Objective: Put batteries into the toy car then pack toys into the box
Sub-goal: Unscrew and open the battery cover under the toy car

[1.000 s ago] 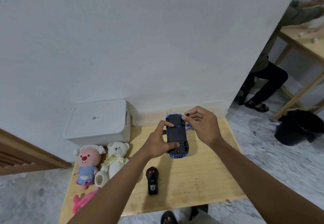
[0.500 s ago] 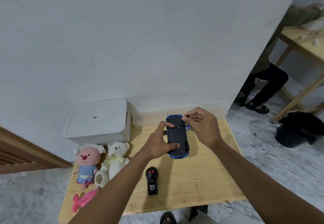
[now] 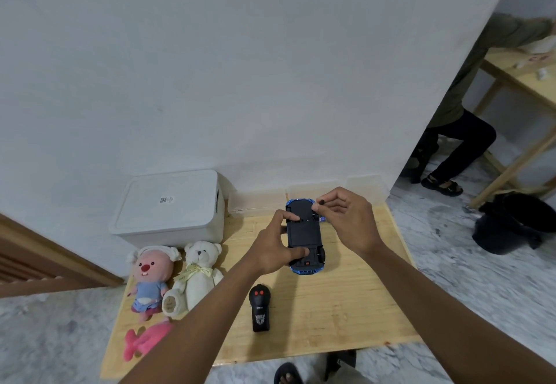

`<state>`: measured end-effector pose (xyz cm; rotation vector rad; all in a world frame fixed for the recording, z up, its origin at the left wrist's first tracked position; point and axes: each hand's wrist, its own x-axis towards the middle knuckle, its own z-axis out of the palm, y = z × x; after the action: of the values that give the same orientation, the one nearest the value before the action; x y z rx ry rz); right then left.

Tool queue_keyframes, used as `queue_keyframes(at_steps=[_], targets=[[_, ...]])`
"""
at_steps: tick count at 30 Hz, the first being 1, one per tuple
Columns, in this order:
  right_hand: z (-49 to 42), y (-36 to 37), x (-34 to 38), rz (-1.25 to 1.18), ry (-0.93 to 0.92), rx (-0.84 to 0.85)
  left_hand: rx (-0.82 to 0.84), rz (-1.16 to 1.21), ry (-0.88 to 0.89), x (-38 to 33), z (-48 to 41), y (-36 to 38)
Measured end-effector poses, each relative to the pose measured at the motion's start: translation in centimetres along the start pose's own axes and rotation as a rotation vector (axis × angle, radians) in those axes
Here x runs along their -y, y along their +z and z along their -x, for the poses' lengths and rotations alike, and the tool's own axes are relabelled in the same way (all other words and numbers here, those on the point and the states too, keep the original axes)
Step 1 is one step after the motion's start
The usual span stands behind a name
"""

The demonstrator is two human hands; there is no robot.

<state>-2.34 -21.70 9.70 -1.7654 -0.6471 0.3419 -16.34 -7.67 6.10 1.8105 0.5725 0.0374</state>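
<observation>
The blue toy car [image 3: 304, 230] is upside down above the wooden table [image 3: 346, 302], its black underside facing me. My left hand [image 3: 270, 248] grips it from the left, thumb on the underside near the rear and a finger near the front. My right hand [image 3: 346, 218] is at the car's front right corner, its thumb and forefinger pinched on a small dark piece [image 3: 321, 202]; I cannot tell what that piece is. The white box [image 3: 168, 203] stands shut with its lid on at the back left. No batteries are visible.
A pink-faced plush [image 3: 150, 275], a white teddy bear [image 3: 197, 275] and a pink soft toy [image 3: 144, 341] lie at the table's left. A black remote [image 3: 260, 308] lies at the front middle. A clear container [image 3: 331, 189] stands against the wall. Another person [image 3: 469, 107] stands at a table on the right.
My right hand's pinched fingertips have lifted slightly off the car's front end, and a small dark piece shows between them. My left hand still holds the car in the same place.
</observation>
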Motion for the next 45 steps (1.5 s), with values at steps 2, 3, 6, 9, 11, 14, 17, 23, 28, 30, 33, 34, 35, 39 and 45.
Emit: queue_keyframes(at_steps=[2, 3, 6, 9, 11, 14, 17, 23, 28, 30, 33, 34, 35, 39, 45], targets=[[0.2, -0.1, 0.0, 0.021, -0.014, 0.011, -0.001, -0.002, -0.001, 0.1, 0.1, 0.1], [0.3, -0.1, 0.1, 0.037, -0.030, 0.018, -0.002, -0.006, 0.000, 0.1, 0.1, 0.1], [0.6, 0.0, 0.0, 0.076, -0.067, 0.034, -0.006, -0.014, -0.006, 0.2, 0.2, 0.4], [0.9, 0.2, -0.4, 0.113, -0.092, 0.047, -0.009, -0.014, -0.013, 0.4, 0.3, 0.6], [1.2, 0.4, -0.5, 0.121, -0.094, 0.039, -0.010, -0.017, -0.011, 0.5, 0.4, 0.8], [1.3, 0.5, -0.5, 0.100, -0.066, -0.001, -0.011, -0.028, -0.007, 0.7, 0.5, 0.9], [1.2, 0.3, -0.6, 0.063, -0.027, -0.008, -0.017, -0.030, -0.009, 0.8, 0.5, 0.9], [1.4, 0.7, -0.3, 0.047, -0.047, 0.077, -0.026, -0.045, -0.013, 0.9, 0.3, 0.9], [1.5, 1.1, -0.2, 0.000, -0.030, 0.073, -0.034, -0.039, -0.018, 1.2, 0.4, 0.6], [1.3, 1.2, -0.5, 0.007, -0.038, 0.084, -0.029, -0.052, -0.014, 1.4, 0.5, 0.5], [1.1, 1.1, -0.4, 0.030, -0.010, 0.137, -0.020, -0.074, -0.017, 1.7, 0.6, 0.5], [1.0, 1.1, -0.4, 0.034, 0.003, 0.145, -0.019, -0.074, -0.017, 1.8, 0.6, 0.5], [1.1, 1.2, -0.4, 0.045, 0.012, 0.148, -0.020, -0.072, -0.016, 1.9, 0.7, 0.5], [1.2, 1.5, -0.3, -0.033, 0.056, 0.124, -0.024, -0.072, -0.013, 2.2, 0.9, 0.5], [0.5, 1.5, -0.6, -0.007, 0.063, 0.124, -0.009, -0.080, -0.018, 2.6, 0.0, 0.5]])
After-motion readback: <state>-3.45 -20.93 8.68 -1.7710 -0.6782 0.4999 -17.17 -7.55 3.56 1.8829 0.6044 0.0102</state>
